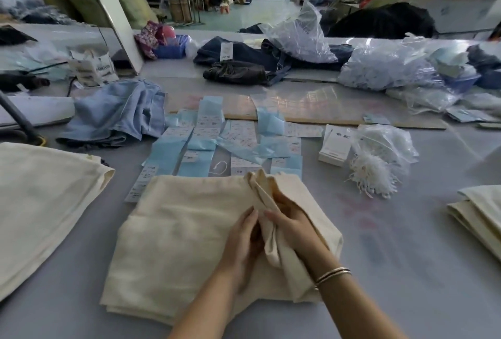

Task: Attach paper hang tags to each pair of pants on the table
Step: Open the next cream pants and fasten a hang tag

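Observation:
A folded pair of cream pants (pixel 176 233) lies on the grey table in front of me. A raised fold of its cloth (pixel 267 203) stands up between my hands. My left hand (pixel 244 238) presses against that fold from the left, fingers fairly straight. My right hand (pixel 294 227), with bangles on the wrist, grips the fold from the right, its fingers partly hidden under the cloth. Behind the pants lie rows of blue and white paper hang tags (pixel 214 143), and one loose white string loop (pixel 220 167).
More cream pants lie at the left (pixel 40 203) and right edge (pixel 479 214). A stack of white tags (pixel 336 146) and a plastic bag of white strings (pixel 379 165) sit to the right. Light blue pants (pixel 116 113), dark jeans (pixel 244 62) and plastic bags lie farther back.

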Available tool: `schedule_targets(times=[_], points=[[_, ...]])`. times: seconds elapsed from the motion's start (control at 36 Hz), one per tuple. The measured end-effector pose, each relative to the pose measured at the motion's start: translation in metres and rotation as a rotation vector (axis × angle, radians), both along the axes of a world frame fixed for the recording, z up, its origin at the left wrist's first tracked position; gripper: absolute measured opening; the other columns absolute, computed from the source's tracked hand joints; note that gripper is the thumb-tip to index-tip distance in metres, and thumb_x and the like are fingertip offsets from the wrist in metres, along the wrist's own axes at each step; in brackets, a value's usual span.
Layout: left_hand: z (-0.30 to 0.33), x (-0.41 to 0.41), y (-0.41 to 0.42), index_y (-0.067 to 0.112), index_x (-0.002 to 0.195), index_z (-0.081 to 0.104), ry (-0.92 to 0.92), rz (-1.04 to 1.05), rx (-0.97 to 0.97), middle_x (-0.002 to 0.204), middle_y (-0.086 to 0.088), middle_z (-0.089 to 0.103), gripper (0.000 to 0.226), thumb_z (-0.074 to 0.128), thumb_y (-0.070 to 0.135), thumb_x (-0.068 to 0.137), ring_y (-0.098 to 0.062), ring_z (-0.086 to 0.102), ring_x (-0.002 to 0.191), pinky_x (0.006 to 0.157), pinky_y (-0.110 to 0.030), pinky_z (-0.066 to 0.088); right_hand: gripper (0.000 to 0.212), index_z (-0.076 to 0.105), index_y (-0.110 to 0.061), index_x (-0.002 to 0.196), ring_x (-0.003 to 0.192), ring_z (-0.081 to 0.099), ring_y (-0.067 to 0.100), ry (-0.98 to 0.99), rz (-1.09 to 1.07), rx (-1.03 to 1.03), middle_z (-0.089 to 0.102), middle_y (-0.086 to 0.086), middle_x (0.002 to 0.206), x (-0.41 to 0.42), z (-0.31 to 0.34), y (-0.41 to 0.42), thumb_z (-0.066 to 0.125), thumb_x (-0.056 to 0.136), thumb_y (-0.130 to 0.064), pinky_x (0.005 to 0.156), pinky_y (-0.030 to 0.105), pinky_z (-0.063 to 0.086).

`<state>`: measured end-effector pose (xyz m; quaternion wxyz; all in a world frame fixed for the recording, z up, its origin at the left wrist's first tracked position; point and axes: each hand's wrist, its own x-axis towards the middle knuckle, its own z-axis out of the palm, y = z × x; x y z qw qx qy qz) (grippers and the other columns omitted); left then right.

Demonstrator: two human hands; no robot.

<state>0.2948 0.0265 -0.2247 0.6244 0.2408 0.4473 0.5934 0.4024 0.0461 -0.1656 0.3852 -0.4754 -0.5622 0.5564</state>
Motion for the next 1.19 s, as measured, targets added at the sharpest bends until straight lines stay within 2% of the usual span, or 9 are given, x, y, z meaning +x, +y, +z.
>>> schedule_targets(times=[0.14, 0.36, 0.53, 0.69, 0.81, 0.92, 1.0, 1.11, 1.19], points=[[0.001, 0.002, 0.000, 0.008, 0.104, 0.067, 0.274, 0.050, 0.067, 0.104, -0.019, 0.070, 0.033, 0.058, 0.031, 0.082, -0.038, 0.063, 0.105, 0.096, -0.053, 0.047, 0.024, 0.064, -0.029, 0.101, 0.083, 0.065, -0.008, 0.064, -0.087, -0.033, 0.070, -0.018, 0.093, 0.011, -0.011, 0.005, 0.056, 0.092, -0.008, 0.069, 0.004, 0.044], [0.002, 0.000, -0.003, 0.010, 0.100, 0.075, -0.012, 0.042, -0.093, 0.105, -0.018, 0.072, 0.043, 0.035, 0.023, 0.094, -0.030, 0.068, 0.099, 0.081, -0.036, 0.054, 0.020, 0.067, -0.018, 0.106, 0.086, 0.066, 0.000, 0.197, -0.289, -0.053, 0.070, -0.005, 0.103, 0.035, -0.025, 0.015, 0.056, 0.091, -0.011, 0.072, 0.012, 0.049], [0.005, 0.000, -0.004, 0.016, 0.100, 0.075, 0.000, 0.046, -0.070, 0.105, -0.016, 0.072, 0.038, 0.040, 0.024, 0.091, -0.031, 0.067, 0.101, 0.083, -0.038, 0.053, 0.019, 0.069, -0.024, 0.099, 0.087, 0.063, 0.002, 0.165, -0.350, -0.023, 0.070, -0.007, 0.100, 0.040, -0.025, 0.017, 0.056, 0.090, -0.012, 0.075, 0.016, 0.046], [0.009, -0.002, 0.002, 0.011, 0.107, 0.073, -0.020, 0.074, -0.078, 0.110, -0.014, 0.071, 0.038, 0.052, 0.039, 0.094, -0.028, 0.067, 0.105, 0.092, -0.040, 0.049, 0.015, 0.064, -0.025, 0.095, 0.071, 0.062, -0.010, 0.120, -0.300, 0.005, 0.067, -0.009, 0.093, 0.024, -0.028, 0.014, 0.056, 0.091, -0.013, 0.056, 0.003, 0.043], [0.006, 0.001, 0.006, 0.014, 0.085, 0.072, 0.141, 0.193, -0.030, 0.091, -0.011, 0.074, 0.019, 0.056, 0.020, 0.093, -0.030, 0.068, 0.090, 0.074, -0.032, 0.055, 0.014, 0.065, -0.022, 0.100, 0.079, 0.064, -0.003, 0.068, -0.317, 0.023, 0.069, -0.008, 0.095, 0.019, -0.031, 0.014, 0.054, 0.092, -0.017, 0.064, 0.007, 0.045], [0.002, -0.001, 0.001, 0.017, 0.090, 0.073, 0.186, 0.173, 0.031, 0.097, -0.016, 0.072, 0.024, 0.061, 0.035, 0.079, -0.038, 0.065, 0.099, 0.088, -0.048, 0.050, 0.017, 0.064, -0.022, 0.094, 0.086, 0.060, 0.012, 0.028, -0.513, -0.004, 0.066, -0.004, 0.091, 0.020, -0.032, 0.018, 0.050, 0.091, -0.013, 0.079, 0.027, 0.045], [-0.001, -0.004, -0.002, 0.012, 0.091, 0.073, 0.152, 0.180, 0.049, 0.101, -0.023, 0.070, 0.030, 0.065, 0.036, 0.075, -0.046, 0.060, 0.104, 0.093, -0.055, 0.047, 0.017, 0.061, -0.016, 0.098, 0.089, 0.058, 0.020, -0.021, -0.613, -0.021, 0.063, -0.002, 0.089, 0.025, -0.024, 0.028, 0.047, 0.090, -0.013, 0.076, 0.028, 0.039], [0.000, -0.001, -0.004, 0.007, 0.096, 0.073, 0.139, 0.110, 0.079, 0.101, -0.024, 0.070, 0.027, 0.062, 0.027, 0.081, -0.041, 0.065, 0.098, 0.086, -0.048, 0.051, 0.010, 0.052, -0.031, 0.093, 0.086, 0.061, 0.008, -0.141, -0.397, 0.135, 0.062, -0.012, 0.088, 0.018, -0.013, 0.025, 0.061, 0.088, -0.030, 0.064, 0.018, 0.039], [-0.001, -0.001, -0.007, 0.003, 0.096, 0.073, 0.141, 0.068, 0.092, 0.099, -0.025, 0.070, 0.021, 0.057, 0.016, 0.091, -0.036, 0.067, 0.092, 0.080, -0.041, 0.054, 0.045, 0.049, -0.031, 0.105, 0.086, 0.060, 0.005, -0.367, -0.145, 0.181, 0.061, -0.011, 0.096, 0.009, -0.017, 0.017, 0.072, 0.072, -0.053, 0.073, 0.024, 0.048]])
